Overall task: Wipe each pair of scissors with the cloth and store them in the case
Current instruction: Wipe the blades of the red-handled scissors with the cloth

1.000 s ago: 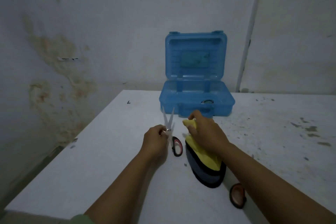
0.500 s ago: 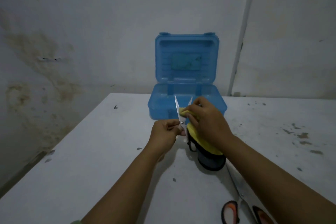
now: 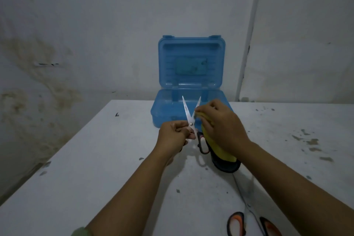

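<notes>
Scissors (image 3: 191,115): small pair, held up over table (image 3: 95,159), blades spread in a V, tips pointing toward case (image 3: 191,63). Black loop handle hanging below the pivot.

Left hand (image 3: 173,136): fingers curled, pinching the small pair at the pivot and upper handle. Holding it steady, clear of the table surface.

Right hand (image 3: 220,126): fingers curled round yellow cloth (image 3: 216,149), fingertips pressing it against the right blade, near the inner edge. Rest of the cloth trailing down under the wrist, with a dark layer at its lower end; can't tell whether that is part of the cloth or something separate.

Progress, as a judgement: mid-wipe on the small pair. Only the right blade covered at present; left blade bare, no way to tell if cleaned. Not stored yet.

Second scissors (image 3: 251,222): larger, orange-and-black handles, lying flat on the table at the bottom right, just beside the right forearm. Untouched, so probably waiting its turn.

Case: blue, lid standing open at the far edge of the table, just behind the hands. Interior mostly hidden by the near wall and the hands; can't confirm anything stored inside.

Remaining: finish both blades of the small pair, close, drop into case. Then wipe and store the large pair. Roughly early-to-middle stage.
</notes>
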